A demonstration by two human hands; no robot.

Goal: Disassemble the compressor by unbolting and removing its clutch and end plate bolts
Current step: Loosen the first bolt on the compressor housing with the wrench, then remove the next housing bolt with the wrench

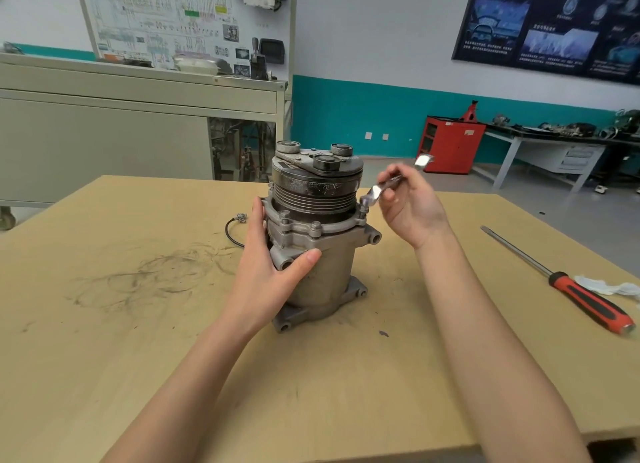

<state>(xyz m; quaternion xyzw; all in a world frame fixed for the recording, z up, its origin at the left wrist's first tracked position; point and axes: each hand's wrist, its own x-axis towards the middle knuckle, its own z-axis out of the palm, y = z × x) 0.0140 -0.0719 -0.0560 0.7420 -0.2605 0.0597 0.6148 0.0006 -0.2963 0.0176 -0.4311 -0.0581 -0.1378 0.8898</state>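
On the surface (138, 341) the compressor (329, 265) stands upright near the middle, clutch end up. It is steadied by the left hand (273, 258), whose thumb is wrapped across the front of the body while the fingers (258, 210) lie up its far side. To the right, a screwdriver (585, 300) lies untouched beside a white rag (606, 286). A wrench (375, 191) is pinched in the curled fingers of the right hand (412, 206), and its head is set on the right-hand bolt (362, 211) of the end plate. That bolt appears to stand a little proud, so it is judged to be partly loosened. Two front bolts (316, 225) look fully seated. The clutch (317, 172) is not yet removed, so most of the task is judged to remain. A wire (230, 232) trails from the compressor's left side. No container is seen on the surface. Further off, a red cabinet (450, 144) stands by the wall, and its contents cannot be made out.
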